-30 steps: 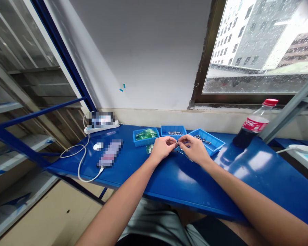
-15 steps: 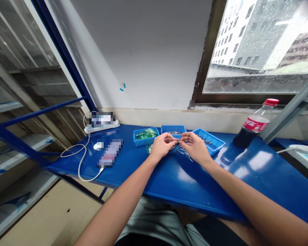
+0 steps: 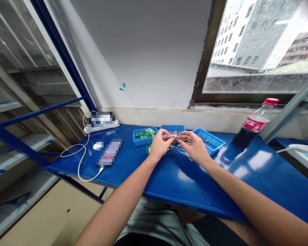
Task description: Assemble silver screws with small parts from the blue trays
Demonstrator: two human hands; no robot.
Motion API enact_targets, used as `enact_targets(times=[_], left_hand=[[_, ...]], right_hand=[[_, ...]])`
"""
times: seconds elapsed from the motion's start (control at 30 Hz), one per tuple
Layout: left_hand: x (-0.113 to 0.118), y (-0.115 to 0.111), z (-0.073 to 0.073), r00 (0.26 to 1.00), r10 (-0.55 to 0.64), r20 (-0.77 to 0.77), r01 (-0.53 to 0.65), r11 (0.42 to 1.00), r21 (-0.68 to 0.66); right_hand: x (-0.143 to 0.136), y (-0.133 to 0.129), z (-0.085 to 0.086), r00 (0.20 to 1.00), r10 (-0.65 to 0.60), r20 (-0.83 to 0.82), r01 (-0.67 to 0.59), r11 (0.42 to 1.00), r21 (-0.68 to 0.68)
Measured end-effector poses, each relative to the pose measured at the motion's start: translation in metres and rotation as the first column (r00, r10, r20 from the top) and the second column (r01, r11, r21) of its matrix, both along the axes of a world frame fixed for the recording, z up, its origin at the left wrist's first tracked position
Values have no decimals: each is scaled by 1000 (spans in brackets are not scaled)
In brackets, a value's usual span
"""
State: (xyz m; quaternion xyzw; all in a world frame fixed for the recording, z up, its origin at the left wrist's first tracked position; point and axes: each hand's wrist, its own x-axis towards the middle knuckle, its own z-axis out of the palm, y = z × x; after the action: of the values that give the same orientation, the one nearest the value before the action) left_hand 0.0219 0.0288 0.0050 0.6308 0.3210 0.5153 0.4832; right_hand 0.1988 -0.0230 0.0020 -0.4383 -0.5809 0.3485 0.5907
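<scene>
My left hand [image 3: 160, 145] is closed in a pinch on a small shiny metal piece [image 3: 175, 136] above the blue table. Close beside it, my right hand [image 3: 193, 146] has its fingers bent towards the same piece; their tips meet near it, and what they grip is too small to make out. Thin metal rods [image 3: 184, 152] lie on the table beneath the hands. Behind the hands stand three blue trays: the left tray [image 3: 137, 141] holds green packets [image 3: 146, 133], the middle tray [image 3: 173, 127] holds metal parts, and the right tray [image 3: 217, 145] holds small metal pieces.
A cola bottle [image 3: 255, 123] stands at the right, near a metal post. On the left of the blue table [image 3: 133, 167] lie a blurred-out phone [image 3: 110, 153], a white mouse-like object [image 3: 98, 146] and a white cable [image 3: 80, 167]. A power strip [image 3: 102, 126] sits behind them.
The fingers of both hands have shifted slightly around the small piece, which now shows bright between the fingertips. The right fingers are straighter than before.
</scene>
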Motion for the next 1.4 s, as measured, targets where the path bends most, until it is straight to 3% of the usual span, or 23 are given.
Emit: enact_targets(times=[0.27,0.4,0.63,0.77,0.93,1.03,1.1,1.17,1.23,1.3,1.4], left_hand=[[3,-1,7,989,39,142,-49,997,63],[3,0,7,988,29,152,-34,999,31],[4,2,1,965,-173,198,197,974,-109],[4,0,1,958,-263,117,278,952,-130],[5,-2,1,954,-295,59,300,947,-116],[3,-5,3,970,-234,-67,235,972,11],[1,-10,6,952,-156,-263,206,963,176],[0,-17,8,880,-105,-462,282,899,335],[5,-24,7,809,-87,-582,406,799,444],[15,-31,5,763,-93,-640,513,688,513],[33,-39,0,715,-73,-695,607,558,565]], right_hand=[[2,1,-4,988,-64,137,61,998,24],[2,-1,-2,984,-75,160,71,997,35],[3,-3,1,947,-159,278,118,980,161],[5,-4,2,873,-230,429,121,956,267],[7,-8,10,774,-306,555,118,930,348],[18,-9,19,647,-415,640,146,891,431],[31,-7,22,514,-512,689,183,850,495],[45,-5,23,364,-584,726,236,812,534],[57,-2,21,260,-617,743,272,785,557],[62,-1,19,216,-647,731,309,756,577],[57,-2,20,219,-663,715,306,743,595]])
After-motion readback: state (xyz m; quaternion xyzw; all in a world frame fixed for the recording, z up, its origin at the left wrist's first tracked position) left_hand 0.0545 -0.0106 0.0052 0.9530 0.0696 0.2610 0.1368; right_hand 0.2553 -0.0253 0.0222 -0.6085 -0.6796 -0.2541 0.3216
